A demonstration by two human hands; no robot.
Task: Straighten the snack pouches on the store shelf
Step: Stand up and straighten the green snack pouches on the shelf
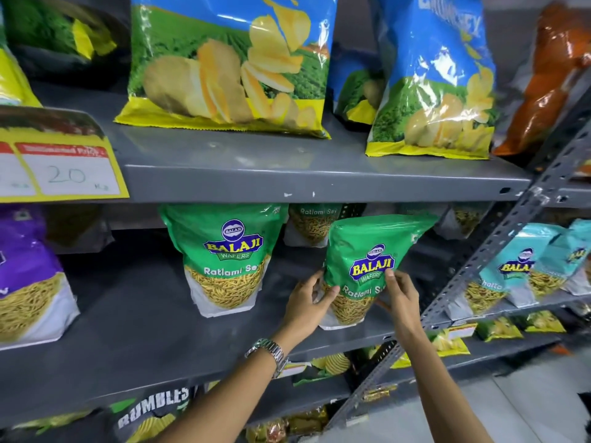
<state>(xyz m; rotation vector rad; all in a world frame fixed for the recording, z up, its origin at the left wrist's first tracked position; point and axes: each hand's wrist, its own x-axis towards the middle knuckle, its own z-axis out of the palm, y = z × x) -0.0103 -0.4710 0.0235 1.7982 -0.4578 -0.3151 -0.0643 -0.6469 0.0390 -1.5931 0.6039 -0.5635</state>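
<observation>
A green Ratlami Sev pouch (367,251) stands near the front right of the grey middle shelf (144,330), leaning slightly to the right. My left hand (308,302) grips its lower left edge, a steel watch on the wrist. My right hand (401,298) holds its lower right front, thumb on the logo. A second identical green pouch (224,251) stands upright to the left, apart from my hands. More pouches of the same kind (313,225) stand behind, at the back of the shelf.
A purple pouch (25,276) stands at the far left. Blue chip bags (230,65) fill the upper shelf above a yellow price tag (64,167). A perforated grey upright (479,266) borders the right, with teal pouches (518,270) beyond. Lower shelves hold small packets.
</observation>
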